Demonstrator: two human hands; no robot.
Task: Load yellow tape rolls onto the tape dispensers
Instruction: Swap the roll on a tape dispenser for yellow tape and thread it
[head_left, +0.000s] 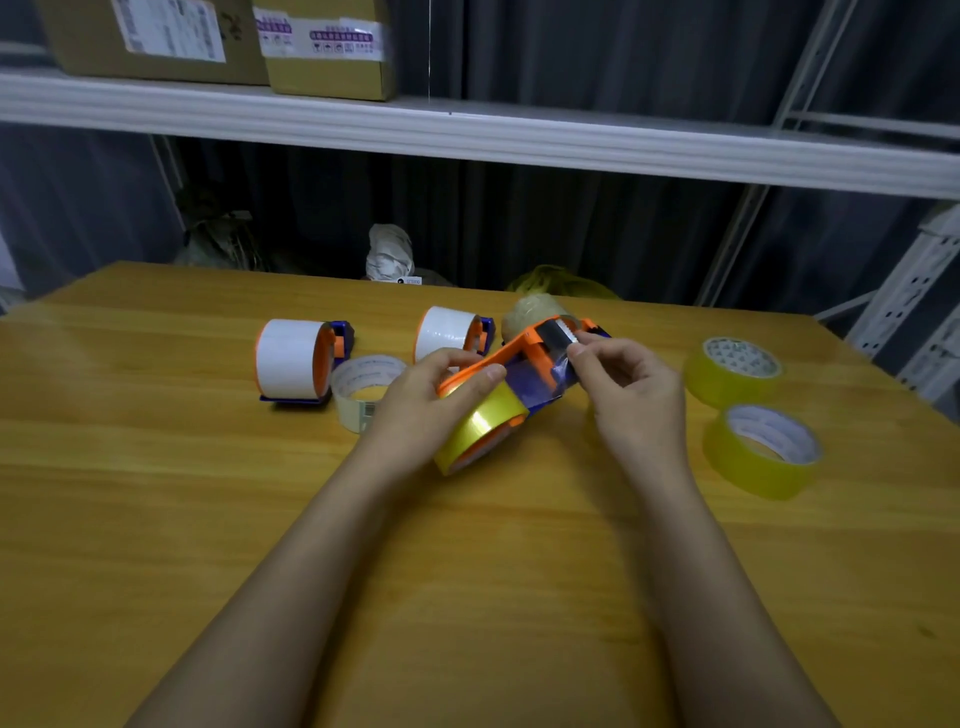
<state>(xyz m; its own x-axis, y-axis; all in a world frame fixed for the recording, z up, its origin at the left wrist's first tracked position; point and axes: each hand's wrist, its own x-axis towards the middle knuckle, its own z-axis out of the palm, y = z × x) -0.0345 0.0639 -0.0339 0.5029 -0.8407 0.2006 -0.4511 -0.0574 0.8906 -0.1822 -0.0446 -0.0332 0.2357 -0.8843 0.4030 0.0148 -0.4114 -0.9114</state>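
While the left hand (431, 395) grips the orange and blue dispenser (524, 358) near its roll end, thumb laid along the orange frame, the right hand (623, 384) pinches the tape's free end (563, 364) at the cutter head. A yellow tape roll (480, 428) is already seated on this dispenser, held just above the wooden table (208, 519) at its middle.

Handling, as judged: the roll is light and stiff on its core, best taken by the outer rim or through the core. The free end is thin, sticky film — it will likely cling to fingers or fold on itself, so a pinch at the very edge suits it. The cutter teeth beside the right fingertips call for care.

To the right lie two loose yellow rolls, the nearer (761, 449) and the farther (735, 371), flat on the table and well apart from the hands. Left of the held dispenser, a pale tape roll (363, 387) lies near the left hand. Beyond it stand two dispensers carrying white rolls — one at far left (296, 358), one nearer the centre (449, 332). A clear-looking roll (532, 314) sits just behind the held dispenser; whether it is mounted cannot be told. Nothing blocks the threading. Farthest off, cardboard boxes (208, 41) rest on a white shelf (467, 140).
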